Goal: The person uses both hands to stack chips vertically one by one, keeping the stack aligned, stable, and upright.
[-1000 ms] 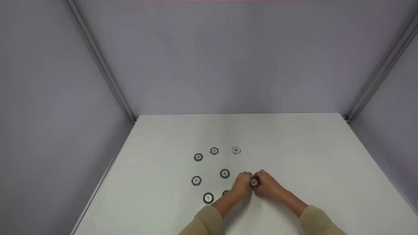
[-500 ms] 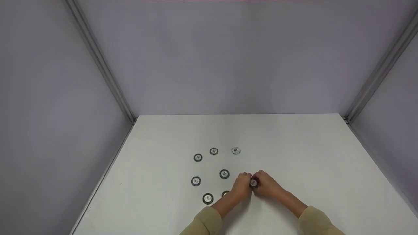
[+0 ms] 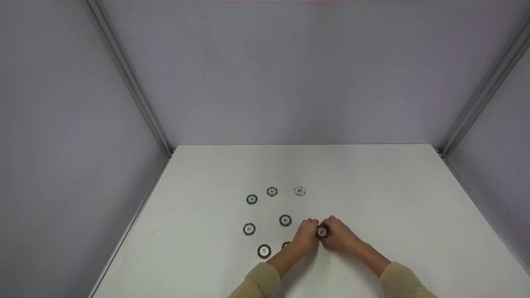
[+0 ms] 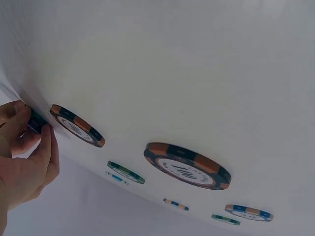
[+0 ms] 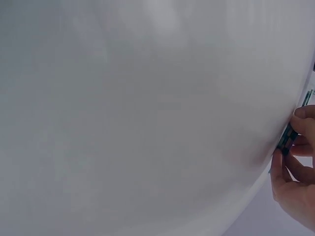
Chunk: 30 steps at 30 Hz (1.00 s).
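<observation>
Near the front middle of the table, my left hand (image 3: 306,233) and right hand (image 3: 336,234) meet around a small stack of poker chips (image 3: 321,232). Curled fingers of the left hand grip the stack's left side. From the right, the other hand's fingers and thumb pinch it. Green and dark edges of the stack (image 4: 36,121) show between fingertips in the left wrist view. In the right wrist view the stacked chips (image 5: 287,141) sit between thumb and fingers, close to the tabletop. Fingers hide much of the stack.
Several single poker chips lie flat left of the hands, among them an orange-and-dark chip (image 4: 187,167), a dark-edged chip (image 3: 285,220) and a pale chip (image 3: 299,191). The left wrist partly covers another chip (image 3: 285,245). Grey walls (image 3: 265,74) enclose the white table (image 3: 372,178).
</observation>
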Each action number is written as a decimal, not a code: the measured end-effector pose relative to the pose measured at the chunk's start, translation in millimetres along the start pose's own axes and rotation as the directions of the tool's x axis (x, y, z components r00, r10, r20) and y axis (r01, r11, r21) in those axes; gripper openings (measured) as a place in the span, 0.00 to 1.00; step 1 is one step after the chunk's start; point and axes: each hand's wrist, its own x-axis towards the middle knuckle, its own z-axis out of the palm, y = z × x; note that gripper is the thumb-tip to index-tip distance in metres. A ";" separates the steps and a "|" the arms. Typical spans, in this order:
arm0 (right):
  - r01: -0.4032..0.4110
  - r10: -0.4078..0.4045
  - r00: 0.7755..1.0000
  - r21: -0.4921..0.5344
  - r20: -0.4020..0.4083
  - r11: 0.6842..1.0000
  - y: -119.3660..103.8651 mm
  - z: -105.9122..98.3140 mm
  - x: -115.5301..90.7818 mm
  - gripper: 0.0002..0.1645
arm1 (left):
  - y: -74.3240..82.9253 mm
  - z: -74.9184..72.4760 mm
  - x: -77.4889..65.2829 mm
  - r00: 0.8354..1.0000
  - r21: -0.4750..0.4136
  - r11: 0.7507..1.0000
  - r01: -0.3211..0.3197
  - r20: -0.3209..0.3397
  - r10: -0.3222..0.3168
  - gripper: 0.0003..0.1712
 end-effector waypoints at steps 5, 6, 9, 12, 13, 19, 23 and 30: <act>-0.034 0.034 0.999 0.026 0.012 0.999 -0.8 -1.1 -0.7 0.16 | -7.8 -9.5 -4.4 0.997 0.044 0.998 0.035 0.062 -0.037 0.15; -0.047 0.046 0.999 0.029 0.019 0.998 -0.9 -1.2 -0.5 0.17 | -10.6 -11.5 -6.0 0.996 0.052 0.998 0.039 0.075 -0.043 0.17; -0.089 0.088 0.995 0.034 0.040 0.995 -0.8 -1.2 -0.2 0.19 | -18.5 -17.7 -13.1 0.993 0.064 0.997 0.038 0.110 -0.045 0.18; -0.101 0.099 0.994 0.037 0.043 0.994 -0.4 -1.0 0.6 0.20 | -24.8 -21.1 -22.5 0.994 0.077 0.997 0.022 0.106 -0.030 0.14; -0.099 0.097 0.994 0.039 0.043 0.994 -0.3 -1.0 0.8 0.20 | -25.6 -22.4 -26.1 0.994 0.092 0.996 0.017 0.110 -0.027 0.14; -0.095 0.092 0.995 0.057 0.046 0.994 -1.9 -1.6 0.9 0.19 | -30.3 -29.9 -45.5 0.991 0.131 0.991 0.006 0.130 -0.023 0.16; -0.104 0.102 0.994 0.058 0.035 0.993 -1.7 -2.4 -0.2 0.20 | -37.4 -32.2 -54.1 0.994 0.088 0.995 -0.045 0.105 0.035 0.10; -0.129 0.126 0.991 0.063 0.052 0.990 -1.0 -0.3 -1.8 0.21 | -46.1 -33.8 -63.8 0.995 0.081 0.994 -0.073 0.070 0.068 0.09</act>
